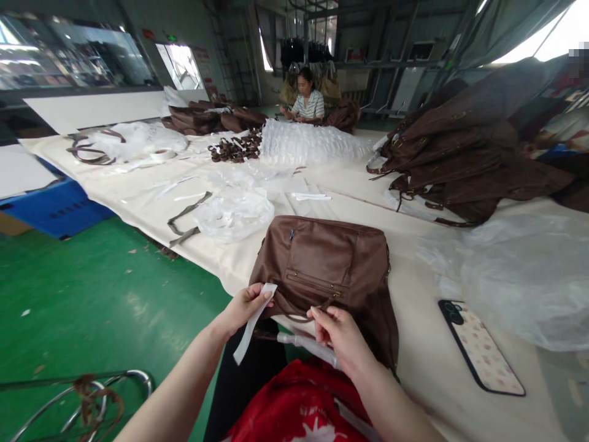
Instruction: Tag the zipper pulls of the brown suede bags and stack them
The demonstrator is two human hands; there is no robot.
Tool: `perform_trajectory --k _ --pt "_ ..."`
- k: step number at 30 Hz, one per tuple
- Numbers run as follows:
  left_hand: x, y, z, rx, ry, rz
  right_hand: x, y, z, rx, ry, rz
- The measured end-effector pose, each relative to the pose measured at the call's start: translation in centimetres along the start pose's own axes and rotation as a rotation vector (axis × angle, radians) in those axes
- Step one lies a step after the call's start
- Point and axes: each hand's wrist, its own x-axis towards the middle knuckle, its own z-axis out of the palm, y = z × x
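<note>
A brown leather handbag (329, 264) lies flat at the near edge of the cream-covered table (138, 196), its zip pocket facing up. My left hand (243, 307) pinches a white paper strip (251, 328) that hangs down from its fingers. My right hand (338, 334) is closed on the bag's thin brown handle (294, 316), close to the bag's lower edge. A handle part wrapped in clear plastic (308, 345) runs under my right hand.
A phone (481, 347) lies face down right of the bag, beside crumpled clear plastic (529, 276). A pile of brown bags (469, 153) sits at the right, bubble wrap (308, 142) and straps (237, 147) farther back. A seated person (306, 98) works at the far end. Green floor (92, 294) lies left.
</note>
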Motion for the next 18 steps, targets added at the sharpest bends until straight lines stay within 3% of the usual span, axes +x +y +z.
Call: perform_trajectory --k 6,13,18 --pt "-1.8 2.3 1.1 -0.011 -0.007 -0.013 -1.5 -2.1 -1.5 0.072 0.045 -0.091" --pt "-3.9 4.1 1.3 0.145 -0.175 0.068 -2.8 -4.3 -1.7 0.191 0.081 -0.043" --pt "-4.9 4.6 1.5 0.265 -0.322 0.056 -2.6 -5.1 -1.7 0.252 0.123 -0.123"
